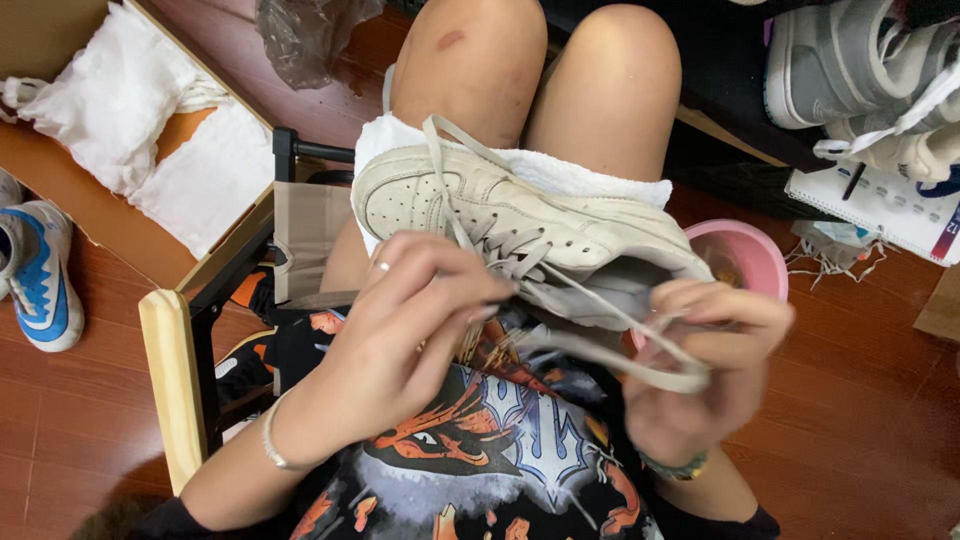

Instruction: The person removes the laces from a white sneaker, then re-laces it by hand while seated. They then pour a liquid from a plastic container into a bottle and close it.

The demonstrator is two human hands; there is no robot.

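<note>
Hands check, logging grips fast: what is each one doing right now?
Left hand: fingers pinched at the laces of the white sneaker.
Right hand: closed on a loose lace.

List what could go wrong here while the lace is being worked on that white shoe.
1. The worn white leather sneaker only rests on a white towel across bare knees; a hard tug might slide it off toward the pink plastic bowl beside it.
2. The right hand holds the flat off-white lace looped and bunched, so it may twist or knot.
3. The left hand covers the eyelets, so one could be missed.
</note>
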